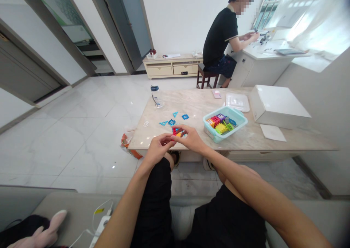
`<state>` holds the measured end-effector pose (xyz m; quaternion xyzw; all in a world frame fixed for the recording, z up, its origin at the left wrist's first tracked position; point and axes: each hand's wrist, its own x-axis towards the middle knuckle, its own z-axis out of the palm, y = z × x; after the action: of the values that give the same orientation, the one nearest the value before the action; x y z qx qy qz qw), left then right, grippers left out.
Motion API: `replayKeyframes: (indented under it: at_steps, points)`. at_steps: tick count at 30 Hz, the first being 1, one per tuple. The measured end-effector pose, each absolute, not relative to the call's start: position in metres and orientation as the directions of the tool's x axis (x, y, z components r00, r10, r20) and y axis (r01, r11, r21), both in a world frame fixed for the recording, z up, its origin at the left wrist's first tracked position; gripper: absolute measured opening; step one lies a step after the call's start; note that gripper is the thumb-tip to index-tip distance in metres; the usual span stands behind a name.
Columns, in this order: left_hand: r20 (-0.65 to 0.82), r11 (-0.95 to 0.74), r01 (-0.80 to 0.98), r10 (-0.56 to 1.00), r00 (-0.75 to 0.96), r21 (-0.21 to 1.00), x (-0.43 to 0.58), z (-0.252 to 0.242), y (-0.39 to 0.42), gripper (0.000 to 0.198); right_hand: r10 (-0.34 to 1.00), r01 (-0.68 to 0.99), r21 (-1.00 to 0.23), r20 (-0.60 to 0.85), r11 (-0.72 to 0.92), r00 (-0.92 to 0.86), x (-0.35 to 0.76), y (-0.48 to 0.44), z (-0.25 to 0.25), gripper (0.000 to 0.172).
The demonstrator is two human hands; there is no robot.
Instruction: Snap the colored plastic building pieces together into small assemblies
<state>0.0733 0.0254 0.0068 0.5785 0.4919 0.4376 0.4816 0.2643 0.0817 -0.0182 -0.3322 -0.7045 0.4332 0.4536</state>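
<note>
My left hand (160, 146) and my right hand (189, 138) meet above the near edge of the table. Between their fingertips they grip a small red toothed building piece (174, 131), with something yellow-orange showing beside it. My fingers hide most of what they hold. Just beyond, blue building pieces lie flat: a gear-shaped one (171, 122), another gear shape (185, 116) and triangles (175, 114). To the right stands a light-blue plastic bin (212, 135) with pieces of several colours (221, 123) in it.
A clear bottle with a blue lid (156, 96) stands at the table's far left corner. On the right are a clear lid (237, 102), a white box (279, 105) and a white sheet (272, 132). A person (221, 33) sits working at another table.
</note>
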Motion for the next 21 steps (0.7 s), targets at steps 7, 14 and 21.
replayKeyframes:
  at_steps: [7, 14, 21]
  points:
    - [0.018, -0.032, 0.153, 0.996, 0.092, 0.988, 0.074, 0.011, 0.022, 0.047, 0.893, 0.083, -0.931, 0.311, 0.355, -0.325, 0.265, 0.081, -0.012, 0.047]
    - [-0.003, -0.031, 0.242, 0.990, 0.141, 0.970, 0.072, 0.005, 0.027, 0.047, 0.892, 0.087, -0.926, 0.324, 0.367, -0.315, 0.267, 0.081, -0.009, 0.046]
    - [0.006, -0.066, 0.385, 0.988, 0.156, 0.921, 0.073, 0.011, 0.026, 0.035, 0.891, 0.066, -0.930, 0.325, 0.363, -0.319, 0.267, 0.081, -0.008, 0.046]
